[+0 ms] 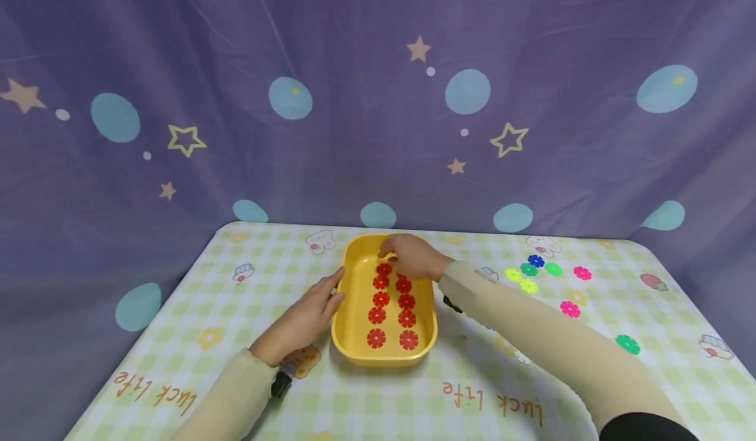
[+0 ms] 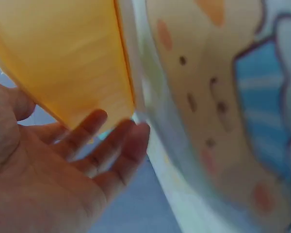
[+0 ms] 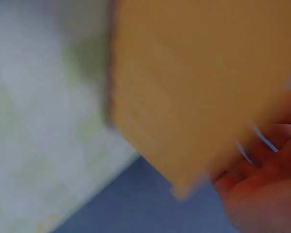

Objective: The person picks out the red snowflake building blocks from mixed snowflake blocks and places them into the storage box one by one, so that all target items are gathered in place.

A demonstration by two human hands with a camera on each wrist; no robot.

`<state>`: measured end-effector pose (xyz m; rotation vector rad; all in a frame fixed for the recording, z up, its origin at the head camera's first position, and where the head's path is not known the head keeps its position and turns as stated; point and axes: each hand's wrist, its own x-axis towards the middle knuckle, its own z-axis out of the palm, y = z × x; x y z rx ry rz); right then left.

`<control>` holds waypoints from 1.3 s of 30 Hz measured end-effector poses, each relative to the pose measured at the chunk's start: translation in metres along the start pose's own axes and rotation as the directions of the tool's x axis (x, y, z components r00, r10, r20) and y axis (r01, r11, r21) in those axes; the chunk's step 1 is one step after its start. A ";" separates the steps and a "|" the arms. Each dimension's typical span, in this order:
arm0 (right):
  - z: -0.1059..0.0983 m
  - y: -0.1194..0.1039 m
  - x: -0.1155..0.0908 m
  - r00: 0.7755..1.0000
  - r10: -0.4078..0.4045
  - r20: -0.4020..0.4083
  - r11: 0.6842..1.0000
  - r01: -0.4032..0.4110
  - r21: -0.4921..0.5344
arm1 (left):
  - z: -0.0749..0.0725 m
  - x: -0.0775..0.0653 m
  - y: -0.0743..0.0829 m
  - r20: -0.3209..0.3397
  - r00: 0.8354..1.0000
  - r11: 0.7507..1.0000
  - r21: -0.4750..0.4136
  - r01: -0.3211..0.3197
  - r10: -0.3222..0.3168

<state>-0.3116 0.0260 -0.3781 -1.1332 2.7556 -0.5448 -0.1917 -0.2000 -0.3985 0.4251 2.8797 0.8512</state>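
Observation:
A yellow plastic tray [image 1: 354,336] lies on the table with its long side pointing away from me. Inside it, red flower-shaped discs [image 1: 376,338] form two rows. My left hand [image 1: 304,316] rests at the tray's left wall, thumb near the rim; its loosely extended fingers [image 2: 131,145] show by the outer wall in the left wrist view. My right hand [image 1: 413,256] reaches over the right rim into the far end, fingers bent down beside the farthest red discs. The tray's wall hides those fingertips in the right wrist view, and I cannot tell whether they pinch a disc.
Right of the tray lie loose flower discs: a blue one [image 1: 535,260], green ones [image 1: 628,344], yellow ones [image 1: 528,286] and pink ones [image 1: 570,309]. A checked cloth [image 1: 283,401] covers the table. Behind its far edge hangs a purple curtain [image 1: 378,152].

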 end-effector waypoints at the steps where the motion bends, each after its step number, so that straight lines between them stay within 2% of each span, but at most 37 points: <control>1: -0.007 -0.001 -0.005 0.999 -0.013 -0.034 1.000 0.014 0.026 | -0.002 0.000 0.001 -0.001 1.000 1.000 0.025 -0.010 0.010; 5: -0.039 -0.005 -0.033 0.984 -0.059 -0.167 0.993 0.074 0.087 | -0.023 0.000 0.007 -0.008 0.999 0.987 0.161 -0.031 0.033; 10: -0.074 -0.009 -0.079 0.964 -0.067 -0.257 0.997 0.071 0.004 | -0.053 -0.001 0.030 -0.056 0.997 0.964 0.264 -0.038 0.054; 16: -0.095 -0.011 -0.128 0.970 -0.002 -0.241 0.991 -0.029 -0.127 | -0.068 -0.003 0.060 -0.102 0.994 0.945 0.328 -0.012 0.048; 19: -0.092 -0.009 -0.138 0.976 -0.024 -0.216 0.988 -0.010 -0.154 | -0.068 -0.002 0.066 -0.098 0.995 0.940 0.342 0.005 0.031; 23: -0.065 -0.008 -0.123 0.986 -0.097 -0.139 0.988 0.078 -0.132 | -0.058 0.004 0.058 -0.055 0.998 0.931 0.363 0.029 -0.009; 26: -0.038 -0.013 -0.095 0.991 -0.130 -0.024 0.987 0.127 -0.094 | -0.045 0.009 0.046 -0.016 0.999 0.925 0.376 0.051 -0.048; 29: -0.018 -0.021 -0.062 0.984 -0.150 0.096 0.986 0.156 -0.059 | -0.031 0.013 0.036 0.017 0.996 0.920 0.383 0.077 -0.091; 32: -0.005 -0.029 -0.033 0.973 -0.114 0.201 0.992 0.124 -0.038 | -0.022 0.015 0.031 0.045 0.993 0.913 0.400 0.082 -0.109; 34: 0.000 -0.031 -0.019 0.961 -0.048 0.271 0.997 0.063 -0.047 | -0.019 0.015 0.029 0.061 0.993 0.914 0.399 0.071 -0.104; 37: 0.004 -0.029 -0.006 0.938 0.059 0.342 0.996 -0.032 -0.084 | -0.017 0.014 0.029 0.071 0.994 0.923 0.383 0.045 -0.078; 39: 0.005 -0.025 -0.002 0.927 0.089 0.363 0.994 -0.059 -0.094 | -0.017 0.013 0.030 0.063 0.996 0.924 0.380 0.039 -0.067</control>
